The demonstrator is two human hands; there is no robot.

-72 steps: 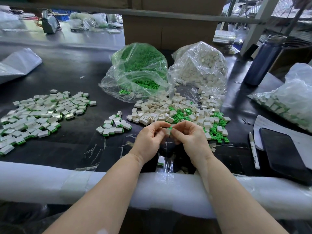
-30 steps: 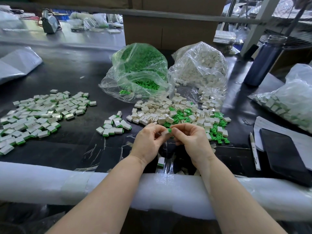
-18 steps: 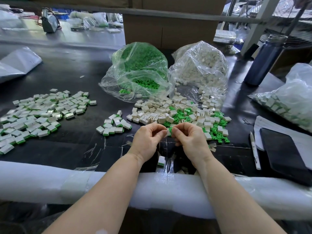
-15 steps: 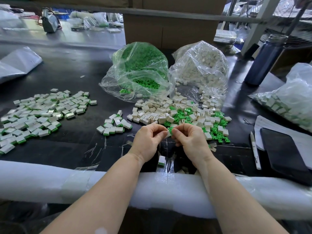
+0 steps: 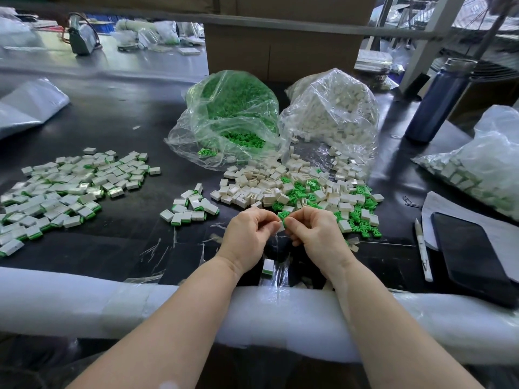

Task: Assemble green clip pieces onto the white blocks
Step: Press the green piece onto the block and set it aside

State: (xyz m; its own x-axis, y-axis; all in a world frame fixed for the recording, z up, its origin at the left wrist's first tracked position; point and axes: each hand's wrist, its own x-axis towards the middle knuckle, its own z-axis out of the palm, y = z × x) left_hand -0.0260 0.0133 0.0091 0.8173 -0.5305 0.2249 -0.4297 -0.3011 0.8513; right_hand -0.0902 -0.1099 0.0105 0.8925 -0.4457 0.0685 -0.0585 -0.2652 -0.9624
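At the bench [image 5: 118,248], our left hand [image 5: 248,234] pinches a white block [image 5: 281,227] while our right hand [image 5: 314,231] pinches a green clip [image 5: 283,215] against it. Both parts look light, stiff and slippery; edge grips seem best.

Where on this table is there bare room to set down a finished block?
Bare black table lies behind the finished pile and left of the green clip bag. Another patch sits nearer you, below the small cluster. Ahead of both hands, the loose pile is crowded.
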